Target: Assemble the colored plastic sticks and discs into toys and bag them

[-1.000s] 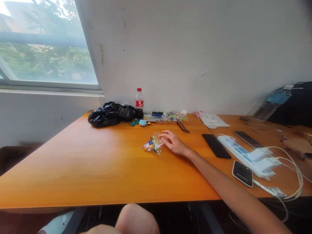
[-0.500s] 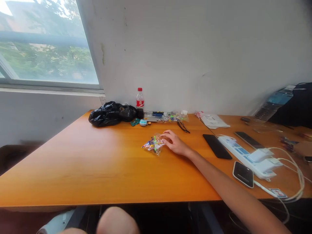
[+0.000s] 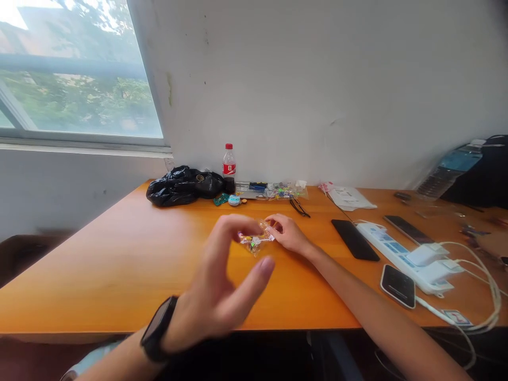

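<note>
A small clear plastic bag [image 3: 254,244] with coloured plastic pieces in it, white, green and yellow among them, lies on the wooden table. My right hand [image 3: 291,234] is at the bag's right edge, thumb and fingers closed on the film. Nearer the camera, my left hand [image 3: 222,280] hovers in front of the bag with thumb and fingers apart and nothing between them. It hides part of the bag's left side. A black watch [image 3: 159,327] is on the left wrist.
Along the wall stand a black plastic bag [image 3: 174,186], a cola bottle [image 3: 229,168] and a row of small tools and parts [image 3: 270,190]. To the right lie a black phone [image 3: 354,239], a power strip [image 3: 391,254] with chargers and cables, and a charging phone [image 3: 398,286].
My left hand has come into view from below and reached toward the bag. My right hand has closed on the bag's edge, staying almost in place.
</note>
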A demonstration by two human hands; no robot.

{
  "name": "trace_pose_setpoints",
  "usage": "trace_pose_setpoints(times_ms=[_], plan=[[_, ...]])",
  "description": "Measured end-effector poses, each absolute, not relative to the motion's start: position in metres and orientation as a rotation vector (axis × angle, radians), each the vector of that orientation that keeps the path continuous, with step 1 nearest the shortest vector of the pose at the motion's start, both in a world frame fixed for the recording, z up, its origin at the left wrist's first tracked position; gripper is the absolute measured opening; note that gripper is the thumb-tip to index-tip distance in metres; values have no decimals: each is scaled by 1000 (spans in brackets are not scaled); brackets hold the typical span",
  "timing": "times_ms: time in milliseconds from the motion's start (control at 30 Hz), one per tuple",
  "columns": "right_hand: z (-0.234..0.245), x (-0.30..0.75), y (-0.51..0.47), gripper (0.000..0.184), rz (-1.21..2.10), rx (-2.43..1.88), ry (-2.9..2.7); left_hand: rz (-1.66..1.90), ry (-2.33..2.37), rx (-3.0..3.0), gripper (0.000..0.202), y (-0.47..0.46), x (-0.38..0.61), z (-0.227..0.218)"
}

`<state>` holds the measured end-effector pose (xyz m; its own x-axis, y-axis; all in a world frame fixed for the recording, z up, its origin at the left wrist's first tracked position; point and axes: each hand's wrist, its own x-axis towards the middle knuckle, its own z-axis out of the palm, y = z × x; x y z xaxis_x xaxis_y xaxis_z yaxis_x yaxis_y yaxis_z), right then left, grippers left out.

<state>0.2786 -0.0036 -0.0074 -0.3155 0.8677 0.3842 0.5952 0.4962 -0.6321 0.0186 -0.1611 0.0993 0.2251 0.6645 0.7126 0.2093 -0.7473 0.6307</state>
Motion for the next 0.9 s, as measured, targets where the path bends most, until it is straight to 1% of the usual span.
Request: trace_pose_setpoints(times_ms=[33, 67, 167, 200, 233, 267, 333, 433, 533, 633, 700, 767, 833, 900], plan=[[-8, 278, -4, 25, 518, -1191, -2023, 1425, 902, 2205, 31, -145, 23, 94], [-9, 277, -4, 25, 546, -1181, -2009, 1258, 987, 2322, 36, -127, 28, 86], [-12, 275, -4, 26, 683, -1164, -1913, 854, 1223, 2499, 75, -72, 36, 49], [-12, 274, -5, 30, 746, -1177, -1852, 760, 1260, 2523, 85, -57, 37, 36], [-11, 274, -5, 34, 823, -1203, -1775, 695, 1282, 2539, 92, -45, 37, 25], [-10, 273, -6, 40, 911, -1237, -1685, 665, 1296, 2542, 92, -37, 36, 15], [-6, 272, -8, 49, 1134, -1279, -1493, 724, 1266, 2533, 77, -28, 33, 3], [3, 271, -14, 53, 1521, -1167, -1302, 812, 1124, 2587, 64, -27, 29, -1], [9, 269, -20, 52, 1720, -1023, -1272, 831, 1057, 2618, 67, -27, 28, -3], [11, 269, -22, 52, 1679, -1012, -1273, 887, 1142, 2537, 79, -22, 26, -9], [11, 270, -22, 52, 1604, -1025, -1267, 913, 1177, 2437, 84, -17, 23, -13], [11, 272, -20, 53, 1542, -1045, -1262, 943, 1151, 2344, 80, -11, 19, -16], [11, 275, -17, 47, 1475, -1096, -1256, 992, 1126, 2231, 72, -6, 16, -18], [10, 277, -15, 43, 1411, -1142, -1258, 1022, 1124, 2034, 71, -2, 15, -18]])
